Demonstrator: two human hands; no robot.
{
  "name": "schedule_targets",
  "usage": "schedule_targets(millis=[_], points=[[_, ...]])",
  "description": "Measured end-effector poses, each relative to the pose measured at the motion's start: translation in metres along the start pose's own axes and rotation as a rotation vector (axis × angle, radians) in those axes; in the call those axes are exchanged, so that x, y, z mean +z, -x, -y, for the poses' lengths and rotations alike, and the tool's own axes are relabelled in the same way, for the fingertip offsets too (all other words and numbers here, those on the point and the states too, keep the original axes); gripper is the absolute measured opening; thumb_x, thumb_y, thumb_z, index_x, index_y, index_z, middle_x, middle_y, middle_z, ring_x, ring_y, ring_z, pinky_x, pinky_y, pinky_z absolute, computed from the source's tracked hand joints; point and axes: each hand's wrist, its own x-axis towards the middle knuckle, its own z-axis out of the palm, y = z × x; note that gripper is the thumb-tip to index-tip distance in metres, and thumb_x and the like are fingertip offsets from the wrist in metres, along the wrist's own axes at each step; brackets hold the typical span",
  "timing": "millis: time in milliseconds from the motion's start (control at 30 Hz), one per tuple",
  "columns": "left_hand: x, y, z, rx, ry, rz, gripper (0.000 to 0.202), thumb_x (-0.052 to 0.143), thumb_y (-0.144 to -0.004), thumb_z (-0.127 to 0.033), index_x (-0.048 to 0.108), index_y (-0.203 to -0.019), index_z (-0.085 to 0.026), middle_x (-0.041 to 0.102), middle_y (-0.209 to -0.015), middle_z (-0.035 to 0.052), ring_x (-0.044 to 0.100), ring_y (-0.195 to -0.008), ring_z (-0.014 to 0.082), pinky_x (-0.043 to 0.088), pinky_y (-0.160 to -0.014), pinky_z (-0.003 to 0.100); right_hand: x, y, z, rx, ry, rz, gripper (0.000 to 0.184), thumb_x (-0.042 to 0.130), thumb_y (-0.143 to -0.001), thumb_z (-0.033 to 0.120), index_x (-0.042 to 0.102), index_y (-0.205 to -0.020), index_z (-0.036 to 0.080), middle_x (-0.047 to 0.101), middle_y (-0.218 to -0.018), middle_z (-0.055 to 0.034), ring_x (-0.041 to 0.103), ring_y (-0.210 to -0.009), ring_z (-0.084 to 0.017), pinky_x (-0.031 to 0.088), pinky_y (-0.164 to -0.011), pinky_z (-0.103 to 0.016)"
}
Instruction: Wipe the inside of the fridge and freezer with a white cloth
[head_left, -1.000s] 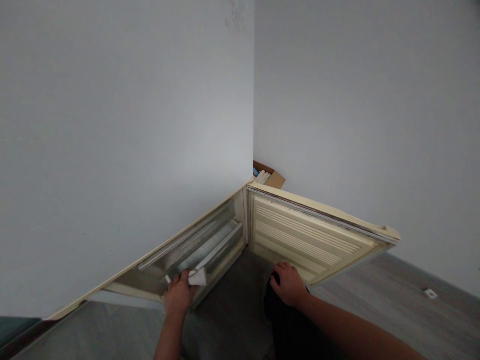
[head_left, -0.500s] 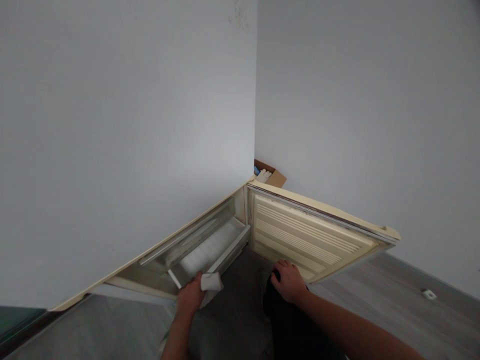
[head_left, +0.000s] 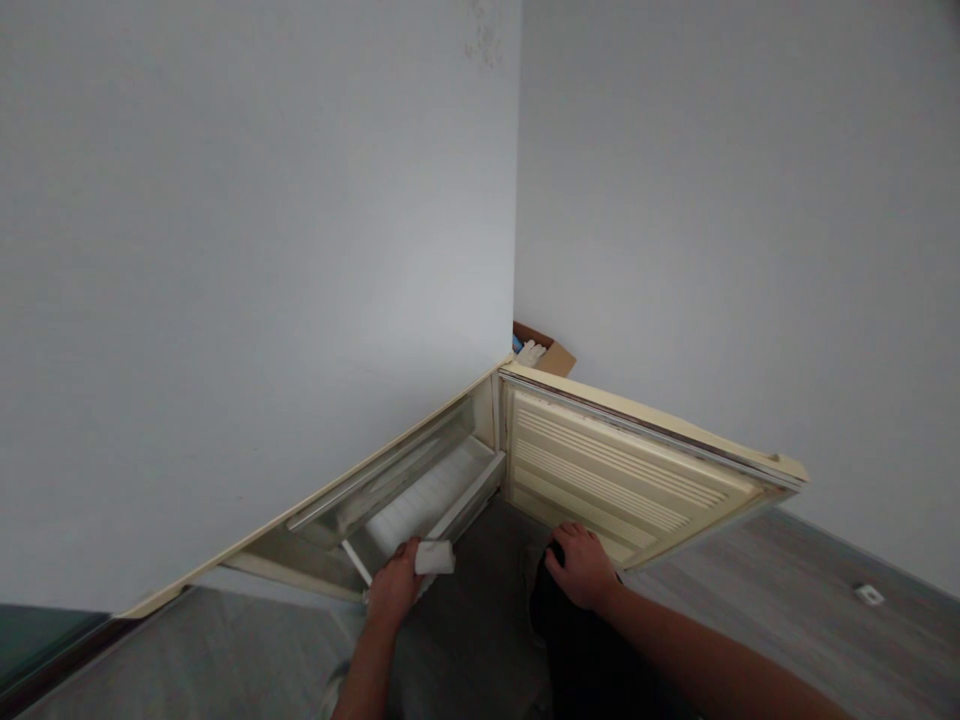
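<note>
My left hand [head_left: 394,588] is closed around a folded white cloth [head_left: 435,557], which sticks out to the right of the fingers. Hand and cloth are at the near edge of a white drawer [head_left: 469,492], low inside an opened cream cabinet that looks like a freezer. Whether the cloth presses on the drawer's rim I cannot tell. My right hand [head_left: 581,563] lies over my dark-trousered knee, fingers laid across it and holding nothing. Beyond that knee stands the swung-out cream door [head_left: 607,470], its ribbed inner panel facing me.
A cardboard box [head_left: 556,358] with white gloves [head_left: 530,354] and something blue sits in the corner behind the door hinge. Pale walls rise on both sides. A small white object [head_left: 868,595] lies on the grey floor [head_left: 750,590] at right.
My left hand has shifted a little right and up along the drawer's near edge, and less of the cloth hangs down. My right hand stays on the knee. The view has moved slightly.
</note>
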Motion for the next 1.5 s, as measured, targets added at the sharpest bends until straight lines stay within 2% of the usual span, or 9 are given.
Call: schedule_targets(millis=[200,367,467,667,1000,1167,1300,1400,1500], points=[[-0.005,0.0,0.005,0.044,0.037,0.008,0.041,0.046,-0.092,-0.016,0.049,-0.132,-0.022,0.063,-0.134,0.0107,0.069,-0.109,0.0252,0.049,-0.088,0.034,0.002,-0.001,0.001,-0.001,0.008,-0.001,0.024,0.049,-0.094,0.036,0.066,-0.1,0.021,0.066,-0.106,-0.0071,0.056,-0.107,-0.024,0.036,-0.094,-0.036],[-0.006,0.004,0.004,0.076,0.036,0.034,0.036,0.046,-0.09,-0.013,0.054,-0.125,-0.021,0.066,-0.128,0.01,0.068,-0.111,0.0238,0.049,-0.087,0.032,0.003,0.0,0.0,-0.003,0.022,-0.011,0.023,0.049,-0.094,0.036,0.066,-0.099,0.022,0.067,-0.105,-0.0062,0.056,-0.106,-0.024,0.037,-0.092,-0.036],[-0.004,0.004,0.003,0.073,0.047,0.039,0.038,0.045,-0.092,-0.014,0.053,-0.128,-0.021,0.066,-0.128,0.0102,0.067,-0.112,0.0235,0.048,-0.09,0.032,0.002,0.0,-0.001,0.009,0.033,0.0,0.024,0.048,-0.094,0.037,0.066,-0.099,0.021,0.067,-0.106,-0.0067,0.057,-0.106,-0.025,0.038,-0.092,-0.037],[0.003,0.003,0.005,0.09,0.107,0.145,0.045,0.049,-0.091,-0.017,0.049,-0.137,-0.018,0.064,-0.133,0.0133,0.064,-0.118,0.025,0.046,-0.096,0.033,-0.001,0.0,-0.004,0.012,0.014,0.007,0.024,0.048,-0.094,0.037,0.066,-0.1,0.022,0.067,-0.107,-0.0061,0.057,-0.107,-0.024,0.037,-0.092,-0.036],[0.0,0.005,0.005,0.093,0.182,0.149,0.041,0.056,-0.088,-0.019,0.055,-0.128,-0.018,0.069,-0.125,0.0115,0.065,-0.117,0.024,0.046,-0.092,0.03,-0.002,0.0,-0.001,0.004,0.022,0.025,0.024,0.048,-0.094,0.036,0.066,-0.1,0.021,0.067,-0.108,-0.0069,0.057,-0.105,-0.024,0.038,-0.093,-0.036],[0.001,0.003,0.0,0.036,0.328,0.061,0.043,0.048,-0.094,-0.026,0.056,-0.133,-0.013,0.065,-0.132,0.0147,0.06,-0.126,0.0258,0.043,-0.104,0.034,0.002,0.001,-0.003,0.003,0.021,-0.001,0.024,0.048,-0.094,0.035,0.066,-0.101,0.022,0.067,-0.108,-0.0068,0.057,-0.107,-0.024,0.037,-0.094,-0.036],[-0.003,0.0,-0.006,-0.036,0.419,-0.119,0.045,0.036,-0.099,-0.04,0.062,-0.122,-0.012,0.07,-0.119,0.0159,0.066,-0.116,0.0269,0.048,-0.097,0.033,0.004,0.001,-0.004,-0.002,0.013,-0.015,0.023,0.048,-0.094,0.036,0.066,-0.1,0.022,0.067,-0.107,-0.0061,0.056,-0.107,-0.024,0.037,-0.093,-0.036],[-0.006,-0.004,-0.004,-0.029,0.349,-0.283,0.036,0.046,-0.094,-0.033,0.058,-0.119,-0.01,0.067,-0.119,0.0181,0.066,-0.113,0.0271,0.05,-0.094,0.032,0.003,0.001,-0.004,0.004,0.014,-0.01,0.023,0.048,-0.094,0.036,0.066,-0.1,0.022,0.067,-0.106,-0.0063,0.056,-0.107,-0.024,0.037,-0.093,-0.036],[-0.008,-0.006,-0.001,-0.101,0.331,-0.288,0.033,0.048,-0.093,-0.032,0.051,-0.12,-0.014,0.07,-0.111,0.0162,0.069,-0.105,0.0291,0.051,-0.086,0.035,0.001,0.001,-0.004,0.015,0.013,0.002,0.023,0.048,-0.094,0.035,0.065,-0.101,0.022,0.067,-0.107,-0.0067,0.056,-0.107,-0.024,0.037,-0.094,-0.035]])
